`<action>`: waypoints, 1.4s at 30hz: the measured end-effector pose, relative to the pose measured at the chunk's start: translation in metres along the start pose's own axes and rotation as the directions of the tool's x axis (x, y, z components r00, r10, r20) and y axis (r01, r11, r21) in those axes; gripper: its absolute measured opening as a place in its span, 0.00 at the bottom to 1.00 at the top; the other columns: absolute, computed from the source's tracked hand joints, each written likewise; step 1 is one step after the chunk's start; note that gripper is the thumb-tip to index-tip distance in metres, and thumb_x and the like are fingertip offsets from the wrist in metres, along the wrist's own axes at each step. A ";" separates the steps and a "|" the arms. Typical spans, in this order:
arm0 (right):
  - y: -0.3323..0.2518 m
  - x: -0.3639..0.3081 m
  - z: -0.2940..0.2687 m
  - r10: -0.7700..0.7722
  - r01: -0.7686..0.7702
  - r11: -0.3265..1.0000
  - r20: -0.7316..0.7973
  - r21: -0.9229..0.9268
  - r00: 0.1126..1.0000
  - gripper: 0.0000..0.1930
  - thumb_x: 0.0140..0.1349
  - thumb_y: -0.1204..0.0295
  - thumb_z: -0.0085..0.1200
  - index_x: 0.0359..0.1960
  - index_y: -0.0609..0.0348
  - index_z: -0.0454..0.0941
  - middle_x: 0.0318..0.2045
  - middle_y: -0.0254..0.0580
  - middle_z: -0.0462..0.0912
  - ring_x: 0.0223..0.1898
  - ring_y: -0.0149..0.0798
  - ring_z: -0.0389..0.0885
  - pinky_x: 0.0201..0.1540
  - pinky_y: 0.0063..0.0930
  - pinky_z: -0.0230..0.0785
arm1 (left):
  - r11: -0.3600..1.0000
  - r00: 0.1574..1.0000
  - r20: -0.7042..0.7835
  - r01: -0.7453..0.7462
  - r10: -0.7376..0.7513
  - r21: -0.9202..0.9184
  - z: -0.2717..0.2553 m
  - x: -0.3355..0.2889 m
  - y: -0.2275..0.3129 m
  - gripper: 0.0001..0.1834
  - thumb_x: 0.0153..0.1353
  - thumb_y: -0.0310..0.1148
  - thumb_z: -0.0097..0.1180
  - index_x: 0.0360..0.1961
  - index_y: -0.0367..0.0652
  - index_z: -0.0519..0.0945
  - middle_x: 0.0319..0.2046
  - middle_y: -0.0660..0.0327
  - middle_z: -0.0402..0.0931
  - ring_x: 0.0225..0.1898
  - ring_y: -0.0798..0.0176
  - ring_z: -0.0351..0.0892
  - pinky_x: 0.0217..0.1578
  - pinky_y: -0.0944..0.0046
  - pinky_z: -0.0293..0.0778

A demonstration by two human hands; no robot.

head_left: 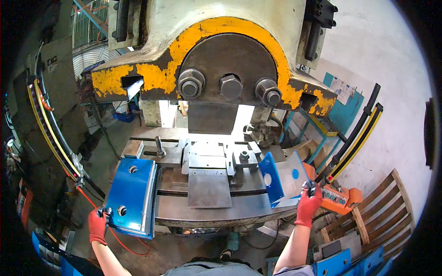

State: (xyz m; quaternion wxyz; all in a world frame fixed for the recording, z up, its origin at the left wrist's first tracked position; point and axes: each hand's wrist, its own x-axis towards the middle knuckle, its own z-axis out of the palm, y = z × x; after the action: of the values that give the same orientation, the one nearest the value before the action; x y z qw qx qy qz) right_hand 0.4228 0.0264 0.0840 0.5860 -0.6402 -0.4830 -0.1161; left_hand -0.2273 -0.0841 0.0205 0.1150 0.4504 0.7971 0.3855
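My left hand [97,225], in a red glove, is closed round a small dark metallic handle-like tool [105,211]. It is at the left edge of a stack of blue sheet-metal plates [131,188] with round holes. My right hand [308,207], also red-gloved, closes on a similar small dark tool [310,186]. It is at the right edge of a bent sheet-metal part [292,177] with a blue upright flange and a pale reflective face. Between my hands, a die [207,161] sits on the press bed, with a bare grey metal plate [209,188] in front.
Above the die hangs the press ram [230,60], dark with yellow paint and large bolts. Curved black-and-yellow guard bars [357,142] rise at both sides. An orange control box [338,198] and a wooden pallet [386,207] are at right. More blue parts [334,264] lie lower right.
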 end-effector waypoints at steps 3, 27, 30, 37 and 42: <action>-0.005 0.011 -0.009 0.118 -0.124 0.960 -0.039 -0.251 0.992 0.11 0.50 0.75 0.56 0.37 0.60 0.76 0.33 0.48 0.80 0.36 0.50 0.78 0.39 0.37 0.69 | 0.955 0.932 -0.317 -0.084 0.176 0.284 0.000 -0.001 -0.004 0.13 0.50 0.26 0.56 0.40 0.39 0.77 0.36 0.51 0.78 0.36 0.52 0.77 0.38 0.61 0.71; -0.071 -0.079 0.045 -0.139 0.090 0.974 0.236 0.207 0.962 0.18 0.49 0.72 0.58 0.43 0.61 0.71 0.38 0.48 0.73 0.40 0.47 0.72 0.46 0.37 0.64 | 0.641 0.624 -0.184 -0.766 0.760 0.046 0.076 -0.078 0.229 0.18 0.47 0.31 0.59 0.41 0.41 0.76 0.31 0.57 0.76 0.28 0.57 0.76 0.28 0.61 0.71; -0.078 -0.089 0.056 -0.131 0.056 0.969 0.309 0.240 0.942 0.19 0.49 0.69 0.59 0.43 0.60 0.71 0.38 0.48 0.73 0.41 0.48 0.72 0.48 0.38 0.63 | 0.444 0.444 0.125 -0.896 0.887 0.032 0.109 -0.101 0.257 0.17 0.48 0.33 0.55 0.42 0.44 0.73 0.32 0.59 0.72 0.26 0.58 0.73 0.25 0.59 0.70; -0.060 -0.112 0.069 0.109 -0.291 0.901 0.482 0.323 0.870 0.17 0.52 0.71 0.59 0.44 0.60 0.73 0.38 0.44 0.76 0.44 0.43 0.73 0.50 0.34 0.62 | 0.347 0.377 0.377 -0.926 0.846 0.149 0.201 -0.131 0.265 0.19 0.48 0.34 0.55 0.43 0.44 0.71 0.31 0.57 0.68 0.26 0.59 0.75 0.19 0.63 0.71; -0.056 -0.118 0.068 0.129 -0.355 0.860 0.516 0.366 0.847 0.16 0.52 0.74 0.58 0.43 0.61 0.73 0.41 0.42 0.77 0.44 0.38 0.74 0.50 0.30 0.64 | 0.389 0.424 0.359 -0.906 0.831 0.167 0.209 -0.112 0.286 0.25 0.45 0.37 0.59 0.45 0.40 0.70 0.32 0.55 0.69 0.26 0.58 0.75 0.23 0.61 0.72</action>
State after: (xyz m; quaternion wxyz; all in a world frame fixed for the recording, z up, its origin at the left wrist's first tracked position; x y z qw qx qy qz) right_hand 0.2928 0.0191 0.0157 0.5909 -0.5535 -0.5376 0.2355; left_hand 0.1271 0.0169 0.0664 -0.0975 0.8527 0.4752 0.1939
